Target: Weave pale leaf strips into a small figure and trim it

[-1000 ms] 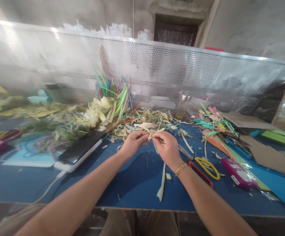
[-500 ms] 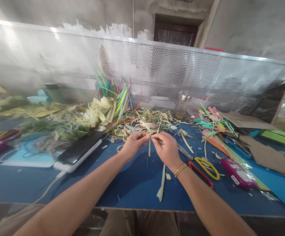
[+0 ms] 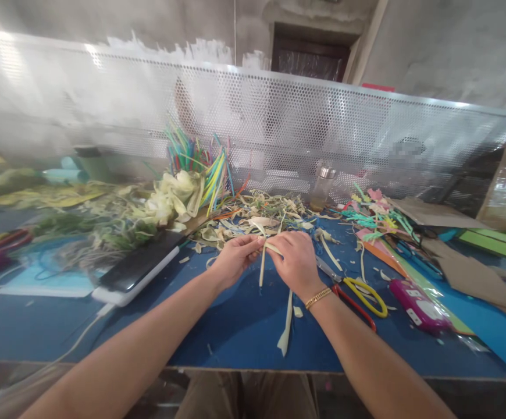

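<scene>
In the head view, the strip [image 3: 262, 266] is between the two hands, above the table [image 3: 222, 352], one tail pointing to six o'clock. The left hand [image 3: 238, 260] has thumb and fingertips pinched together on it; the right hand [image 3: 295, 262] is curled over another length, its thumb side against it, though how tightly I cannot tell. Whether this is one folded strip or two crossed is too small to tell. It looks light, thin and pliable, probably easy to bend but apt to split or slip if pulled hard; the best hold is likely a flat fingertip pinch close to the crossing. Scraps [image 3: 279, 205] lie at twelve o'clock, scissors [image 3: 338, 280] near four, a loose strip [image 3: 285, 334] at six, a phone [image 3: 139, 262] at nine.
</scene>
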### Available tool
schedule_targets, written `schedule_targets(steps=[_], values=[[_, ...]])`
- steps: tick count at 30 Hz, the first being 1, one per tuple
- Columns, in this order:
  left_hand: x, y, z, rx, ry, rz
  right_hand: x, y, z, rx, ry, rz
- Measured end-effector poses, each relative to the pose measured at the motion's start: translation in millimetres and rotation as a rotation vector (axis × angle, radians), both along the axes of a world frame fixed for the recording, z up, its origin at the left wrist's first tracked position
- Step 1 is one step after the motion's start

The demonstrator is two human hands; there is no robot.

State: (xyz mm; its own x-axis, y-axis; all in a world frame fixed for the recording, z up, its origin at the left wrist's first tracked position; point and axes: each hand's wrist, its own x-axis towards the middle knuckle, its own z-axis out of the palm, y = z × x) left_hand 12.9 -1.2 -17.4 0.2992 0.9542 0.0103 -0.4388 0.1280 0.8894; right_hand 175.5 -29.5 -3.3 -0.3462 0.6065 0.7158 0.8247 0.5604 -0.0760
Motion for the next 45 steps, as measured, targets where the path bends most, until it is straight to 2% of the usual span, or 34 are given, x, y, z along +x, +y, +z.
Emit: schedule_targets(steps=[9, 16, 21, 30, 33, 36, 38, 42, 45], values=[[-2, 3, -2.6, 0.012, -0.041, 0.009, -2, -7, 1.5, 0.066, -0.063, -0.026], [0, 1, -2.9, 0.013, -0.035, 0.036, -4, -10, 1.6, 0.066, -0.032, -0.085], [-1, 0, 1.4, -0.031, -0.089, -0.001, -3, -8, 1.8, 0.077, -0.038, -0.038], [-1, -1, 2.8, -0.134, -0.149, -0.018, 1, -8, -0.3, 0.220, -0.133, -0.014], [-1, -1, 2.8, -0.124, -0.140, -0.004, -1, -8, -1.4, 0.253, -0.136, -0.021], [0, -2, 1.3, -0.079, -0.101, -0.011, -5, -9, -2.5, 0.251, -0.065, -0.018], [1, -3, -0.8, -0.036, -0.083, 0.006, -9, -9, -3.7, 0.197, 0.026, -0.023], [3, -2, -4.3, 0.110, -0.007, 0.055, -17, -4, -10.1, -0.004, 0.383, -0.017], [2, 1, -4.4, 0.226, 0.133, 0.091, -16, 5, -17.0, -0.212, 0.640, 0.115]])
